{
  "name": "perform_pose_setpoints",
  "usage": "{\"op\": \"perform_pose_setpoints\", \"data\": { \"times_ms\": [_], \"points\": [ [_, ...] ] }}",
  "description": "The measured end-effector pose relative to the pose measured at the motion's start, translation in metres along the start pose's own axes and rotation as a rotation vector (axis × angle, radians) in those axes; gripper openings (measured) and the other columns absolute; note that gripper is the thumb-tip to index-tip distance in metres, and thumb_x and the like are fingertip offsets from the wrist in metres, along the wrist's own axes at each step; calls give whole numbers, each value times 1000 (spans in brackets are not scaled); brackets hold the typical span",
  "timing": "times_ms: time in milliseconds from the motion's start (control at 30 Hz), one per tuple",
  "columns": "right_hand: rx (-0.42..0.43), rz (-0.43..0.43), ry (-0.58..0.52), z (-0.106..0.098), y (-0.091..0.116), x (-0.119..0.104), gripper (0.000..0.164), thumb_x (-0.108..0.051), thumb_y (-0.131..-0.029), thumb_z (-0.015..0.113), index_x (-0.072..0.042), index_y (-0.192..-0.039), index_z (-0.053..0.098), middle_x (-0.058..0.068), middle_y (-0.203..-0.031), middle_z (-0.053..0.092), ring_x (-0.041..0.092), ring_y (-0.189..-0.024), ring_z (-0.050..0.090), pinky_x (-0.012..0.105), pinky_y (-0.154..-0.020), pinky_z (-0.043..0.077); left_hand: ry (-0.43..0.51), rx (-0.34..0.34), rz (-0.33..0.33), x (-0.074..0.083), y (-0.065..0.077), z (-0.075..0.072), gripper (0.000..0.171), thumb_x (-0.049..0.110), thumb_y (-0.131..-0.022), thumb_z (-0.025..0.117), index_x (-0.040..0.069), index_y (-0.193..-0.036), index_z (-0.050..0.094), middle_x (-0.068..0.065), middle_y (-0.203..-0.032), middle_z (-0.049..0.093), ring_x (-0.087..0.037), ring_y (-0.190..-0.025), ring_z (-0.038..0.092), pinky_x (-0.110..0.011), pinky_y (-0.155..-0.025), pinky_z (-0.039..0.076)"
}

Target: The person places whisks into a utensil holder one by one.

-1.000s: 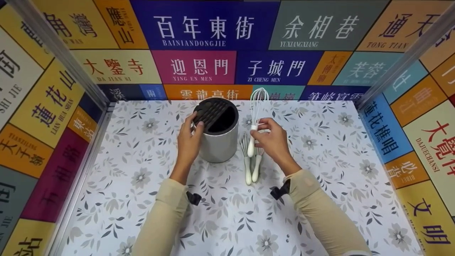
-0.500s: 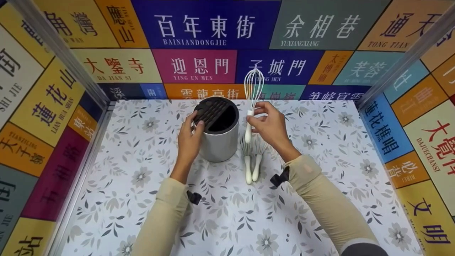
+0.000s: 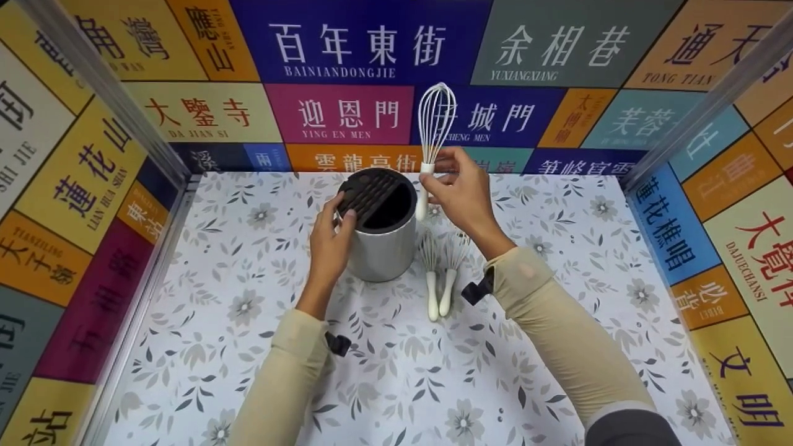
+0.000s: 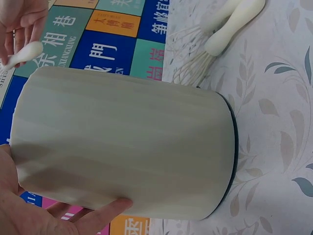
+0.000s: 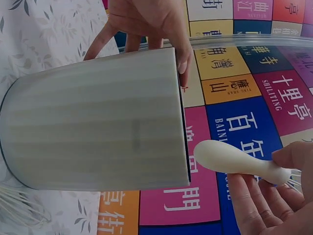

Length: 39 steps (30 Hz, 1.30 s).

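Note:
A grey cylindrical utensil holder (image 3: 381, 260) stands upright on the table, its black top part slotted, part a wide opening. My left hand (image 3: 330, 241) holds its left side, fingers spread along the wall and thumb at the rim. Between thumb and fingers of my right hand (image 3: 464, 192) is a white whisk (image 3: 437, 121), wires up. Its pale handle (image 5: 230, 156) points down beside the holder's top edge, outside the opening. Two more whisks lie on the table right of the holder, one with its handle (image 3: 432, 297) close beside the other's handle (image 3: 446, 294).
A floral-patterned cloth (image 3: 396, 384) covers the table. Panels with coloured sign blocks (image 3: 353, 43) enclose it at the back and both sides, with clear corner posts (image 3: 700, 105) between them.
My right hand has raised the whisk and brought it leftward, nearer the holder's top. My left hand stays on the holder. Both lying whisks remain in place.

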State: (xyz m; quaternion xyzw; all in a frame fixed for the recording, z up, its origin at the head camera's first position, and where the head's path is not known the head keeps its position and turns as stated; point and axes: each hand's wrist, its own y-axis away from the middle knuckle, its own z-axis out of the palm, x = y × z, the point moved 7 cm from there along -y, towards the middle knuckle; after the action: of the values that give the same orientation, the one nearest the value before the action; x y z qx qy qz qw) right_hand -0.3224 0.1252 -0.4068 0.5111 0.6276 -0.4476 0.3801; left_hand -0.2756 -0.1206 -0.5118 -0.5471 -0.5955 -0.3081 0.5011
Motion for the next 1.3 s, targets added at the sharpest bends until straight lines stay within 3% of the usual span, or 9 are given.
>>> {"op": "perform_pose_setpoints", "data": {
  "times_ms": [300, 433, 600, 800, 1033, 1300],
  "points": [
    [28, -74, -43, 16, -11, -1, 41, -17, -92, 75, -7, -126, 56, 9, -115, 70, 19, -92, 73, 34, -73, 63, -9, -5, 2, 0, 0, 0, 48, 30, -104, 55, 18, -150, 51, -12, -150, 53, -25, -136, 51, -47, -113, 43],
    [42, -107, -32, 24, -15, 2, 42, -15, -91, 75, -4, -126, 55, 10, -113, 70, 20, -94, 72, 30, -80, 59, -21, -5, -8, -1, -1, 0, 48, 31, -104, 55, 18, -150, 51, -12, -150, 53, -25, -136, 51, -44, -112, 44],
    [37, -137, -15, 32, -17, 8, 43, -10, -90, 76, -1, -127, 57, 14, -112, 70, 25, -98, 70, 36, -90, 56, -26, -1, -18, -1, -1, 0, 48, 31, -104, 56, 20, -150, 52, -12, -149, 54, -25, -132, 53, -43, -111, 45],
    [30, -158, 31, 36, -17, 12, 41, -9, -88, 77, -5, -124, 58, 9, -110, 72, 22, -93, 73, 36, -88, 58, -25, 3, -7, 1, 0, 0, 47, 31, -104, 56, 19, -149, 53, -11, -149, 54, -24, -133, 53, -42, -110, 45],
    [31, -146, 60, 37, -15, 16, 44, -7, -86, 75, -8, -126, 56, 10, -110, 72, 23, -92, 73, 46, -87, 59, -27, 7, 3, 1, 0, 0, 47, 31, -104, 56, 18, -149, 53, -11, -148, 55, -24, -132, 53, -43, -110, 45],
    [39, -113, 97, 37, -13, 21, 49, -13, -86, 75, -9, -130, 54, 10, -110, 71, 21, -93, 73, 34, -79, 60, -20, 8, 7, 1, 1, 1, 47, 31, -104, 55, 17, -149, 52, -12, -148, 54, -24, -133, 53, -43, -110, 45]
  ]
}}
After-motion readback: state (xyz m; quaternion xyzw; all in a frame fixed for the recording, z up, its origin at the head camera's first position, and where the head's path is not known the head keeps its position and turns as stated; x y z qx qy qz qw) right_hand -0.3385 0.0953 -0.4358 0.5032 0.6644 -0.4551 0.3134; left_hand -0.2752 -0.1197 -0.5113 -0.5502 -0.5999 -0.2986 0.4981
